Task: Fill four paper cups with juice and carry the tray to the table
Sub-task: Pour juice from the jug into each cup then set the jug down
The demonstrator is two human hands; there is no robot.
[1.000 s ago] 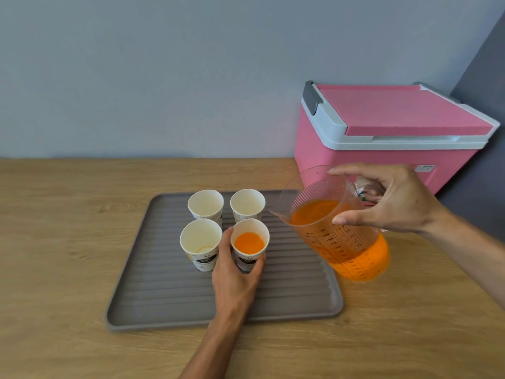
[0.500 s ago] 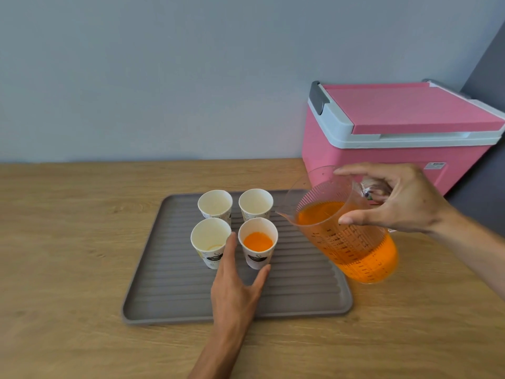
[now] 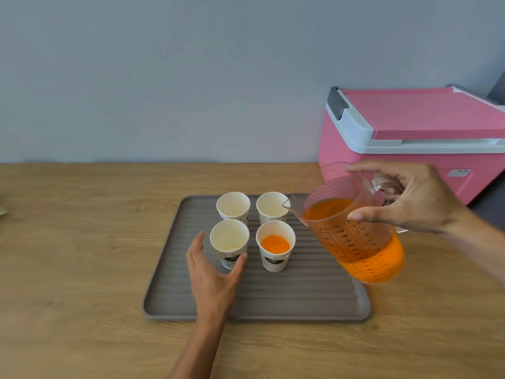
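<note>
Several white paper cups stand in a square on the grey ribbed tray (image 3: 300,296). The front right cup (image 3: 275,245) holds orange juice. The front left cup (image 3: 229,243), the back left cup (image 3: 233,206) and the back right cup (image 3: 270,207) look empty. My left hand (image 3: 211,274) is spread around the base of the front left cup, thumb touching its side, fingers apart to its left. My right hand (image 3: 410,198) grips the handle of a clear measuring jug (image 3: 352,231) of orange juice, tilted with its spout over the back right cup.
A pink cooler box (image 3: 410,138) with a white rim and a grey latch stands at the back right against the grey wall. The tray lies on a wooden counter (image 3: 82,242) that runs to the wall.
My left hand let go of the juice-filled front right cup and moved left to the front left cup. The jug stayed tilted in my right hand, its spout nearer the back right cup.
</note>
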